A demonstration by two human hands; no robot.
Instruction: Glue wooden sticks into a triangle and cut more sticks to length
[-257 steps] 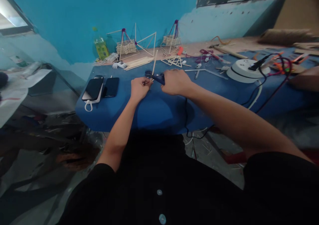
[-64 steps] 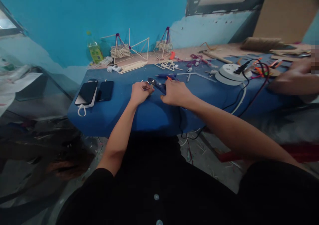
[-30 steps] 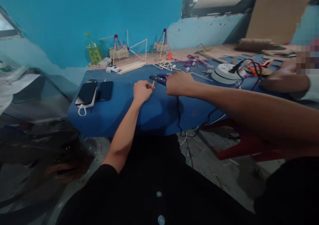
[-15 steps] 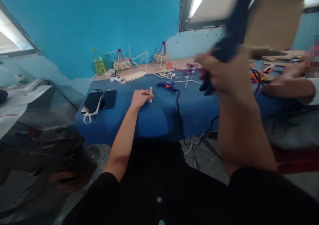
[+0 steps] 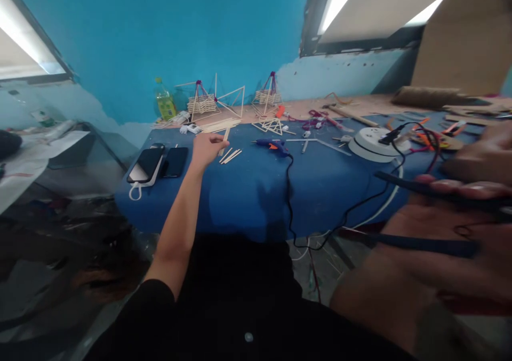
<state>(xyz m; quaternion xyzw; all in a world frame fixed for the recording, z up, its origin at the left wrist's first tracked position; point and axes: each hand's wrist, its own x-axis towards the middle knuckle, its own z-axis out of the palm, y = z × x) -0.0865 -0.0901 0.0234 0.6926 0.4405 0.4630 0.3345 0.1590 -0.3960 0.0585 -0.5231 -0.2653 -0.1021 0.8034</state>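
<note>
My left hand (image 5: 205, 147) reaches over the blue table (image 5: 248, 190), its fingers closed on a thin wooden stick (image 5: 225, 135). Several loose sticks (image 5: 230, 155) lie just right of it. A blue and orange glue gun (image 5: 272, 145) rests on the table, its black cord (image 5: 288, 190) hanging over the front edge. My right hand (image 5: 436, 233) is close to the camera at the lower right, smeared by motion. Its fingers are wrapped round a dark flat object (image 5: 416, 186) that I cannot name.
Two phones (image 5: 146, 163) (image 5: 176, 161) lie at the table's left end. Stick models (image 5: 202, 103) (image 5: 268, 90) and a yellow-green bottle (image 5: 165, 102) stand at the back. A white round device (image 5: 370, 137) with cables sits to the right; a blurred arm (image 5: 482, 153) shows beyond it.
My right hand left the glue gun on the table, lifted a dark object and swung down to the lower right. My left hand moved back and left with a stick.
</note>
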